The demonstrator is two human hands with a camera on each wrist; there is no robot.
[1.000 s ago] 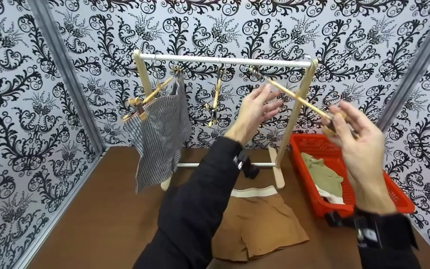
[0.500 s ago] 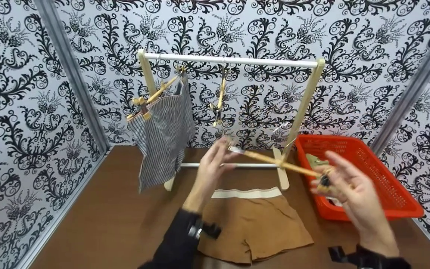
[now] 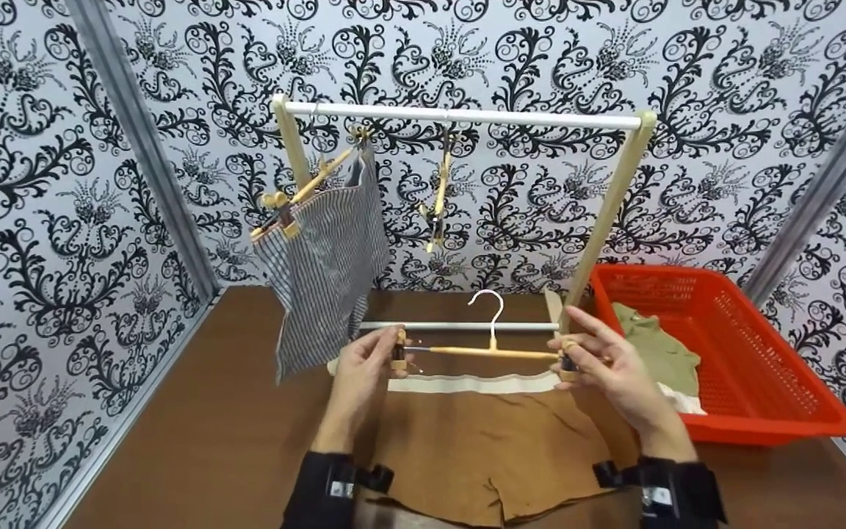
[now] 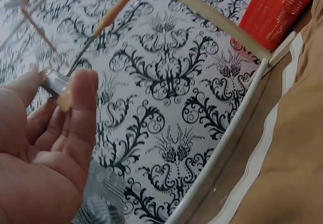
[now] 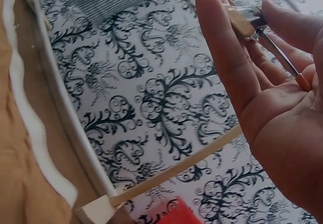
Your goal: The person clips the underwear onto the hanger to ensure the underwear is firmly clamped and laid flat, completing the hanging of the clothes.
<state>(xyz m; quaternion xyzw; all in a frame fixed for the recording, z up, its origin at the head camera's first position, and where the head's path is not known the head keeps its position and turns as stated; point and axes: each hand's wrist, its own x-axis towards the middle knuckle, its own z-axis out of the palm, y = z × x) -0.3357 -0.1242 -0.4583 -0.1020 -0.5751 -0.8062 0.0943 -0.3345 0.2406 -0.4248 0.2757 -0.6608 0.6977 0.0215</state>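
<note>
A wooden clip hanger [image 3: 474, 352] with a white hook is held level between my hands in the head view, just above the cream waistband of the brown shorts [image 3: 489, 448]. My left hand [image 3: 360, 367] pinches the clip at its left end; the left wrist view shows that clip [image 4: 58, 88] between thumb and fingers. At the other end, my right hand [image 3: 617, 371] grips the right clip, and the right wrist view shows this clip [image 5: 242, 22] between thumb and fingers. The shorts lie flat on the brown table [image 3: 173, 411], apart from the hanger's clips as far as I can see.
Behind stands a rack with a white rod [image 3: 540, 119] and wooden posts. Striped grey cloth [image 3: 327, 272] hangs clipped on its left side, and a bare hanger [image 3: 441, 184] hangs mid-rod. A red basket [image 3: 768, 426] at right holds an olive garment [image 3: 662, 353].
The hanger has come away from the rod's right end and down over the shorts, turning level. My left hand has moved down and taken hold of its left clip.
</note>
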